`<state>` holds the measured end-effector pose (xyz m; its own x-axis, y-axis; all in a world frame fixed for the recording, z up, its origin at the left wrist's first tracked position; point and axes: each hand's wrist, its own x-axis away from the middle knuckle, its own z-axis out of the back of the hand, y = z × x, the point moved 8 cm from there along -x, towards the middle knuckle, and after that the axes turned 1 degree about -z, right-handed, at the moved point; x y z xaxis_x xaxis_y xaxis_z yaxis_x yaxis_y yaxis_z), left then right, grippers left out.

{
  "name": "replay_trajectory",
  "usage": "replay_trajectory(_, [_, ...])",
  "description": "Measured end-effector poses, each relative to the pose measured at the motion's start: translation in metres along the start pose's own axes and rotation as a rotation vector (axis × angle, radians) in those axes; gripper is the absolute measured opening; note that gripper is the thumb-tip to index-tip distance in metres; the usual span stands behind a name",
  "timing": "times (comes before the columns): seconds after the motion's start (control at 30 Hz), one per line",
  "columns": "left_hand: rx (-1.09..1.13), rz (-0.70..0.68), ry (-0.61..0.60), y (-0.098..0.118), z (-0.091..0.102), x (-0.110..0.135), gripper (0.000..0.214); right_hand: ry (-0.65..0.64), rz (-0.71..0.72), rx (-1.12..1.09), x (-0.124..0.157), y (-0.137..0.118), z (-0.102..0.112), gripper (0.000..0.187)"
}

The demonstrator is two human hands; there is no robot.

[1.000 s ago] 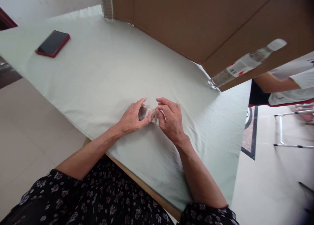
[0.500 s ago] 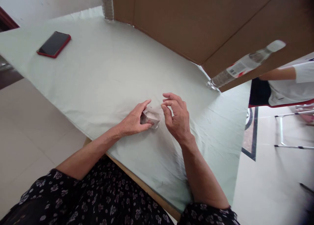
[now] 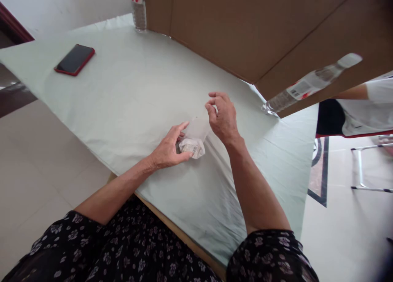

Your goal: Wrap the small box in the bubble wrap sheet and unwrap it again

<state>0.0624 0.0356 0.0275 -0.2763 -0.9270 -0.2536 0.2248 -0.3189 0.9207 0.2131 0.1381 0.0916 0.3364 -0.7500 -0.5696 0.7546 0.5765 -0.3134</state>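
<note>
A small pale packet in translucent plastic wrap (image 3: 193, 148) rests on the pale green tablecloth (image 3: 135, 93). My left hand (image 3: 168, 150) curves around its left side, the thumb along the near edge and the fingers behind. A thin, see-through flap of the wrap (image 3: 198, 128) stands up from the packet towards my right hand. Above and to the right of the packet, my right hand (image 3: 223, 116) is raised with thumb and forefinger pinched together and the other fingers curled. Whether the pinch holds an edge of the film cannot be made out.
A phone in a red case (image 3: 75, 60) lies at the far left. A big cardboard panel (image 3: 215, 32) stands along the back, with an upright plastic bottle (image 3: 139, 11) at its left and another bottle (image 3: 310, 85) at its right. A person's white sleeve (image 3: 379, 89) shows beyond.
My right hand has moved up and away from the packet, and the film now stretches upwards. The packet has tilted under my left hand, which stays nearly in place.
</note>
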Motion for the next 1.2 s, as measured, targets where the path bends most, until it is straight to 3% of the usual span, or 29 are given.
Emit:
replay_trajectory(0.17, [0.115, 0.135, -0.036, -0.009, 0.000, 0.000, 0.065, -0.024, -0.047, -0.012, -0.005, 0.026, -0.023, 0.013])
replay_trajectory(0.33, [0.279, 0.224, -0.114, -0.010, -0.001, -0.003, 0.043, -0.037, -0.105, -0.073, -0.001, 0.039, -0.029, 0.014])
replay_trajectory(0.57, [0.314, 0.301, -0.110, -0.008, 0.001, -0.003, 0.052, 0.044, -0.118, -0.164, -0.012, 0.032, -0.015, 0.022])
replay_trajectory(0.73, [0.397, 0.368, -0.080, -0.016, 0.000, -0.002, 0.067, 0.144, -0.300, -0.221, 0.010, 0.017, 0.016, 0.028])
replay_trajectory(0.9, [0.397, 0.334, -0.051, -0.014, 0.001, -0.001, 0.068, -0.207, -0.332, -0.068, 0.050, -0.032, 0.015, 0.038])
replay_trajectory(1.0, [0.372, 0.312, -0.017, -0.015, 0.004, -0.001, 0.062, -0.323, -0.379, 0.077, 0.063, -0.039, 0.005, 0.028])
replay_trajectory(1.1, [0.336, 0.304, 0.013, -0.018, 0.006, -0.001, 0.057, -0.296, -0.457, 0.051, 0.066, -0.022, 0.002, 0.011])
replay_trajectory(1.2, [0.178, 0.223, 0.132, -0.015, 0.016, -0.003, 0.052, -0.182, -0.565, -0.213, 0.069, 0.004, 0.003, 0.014])
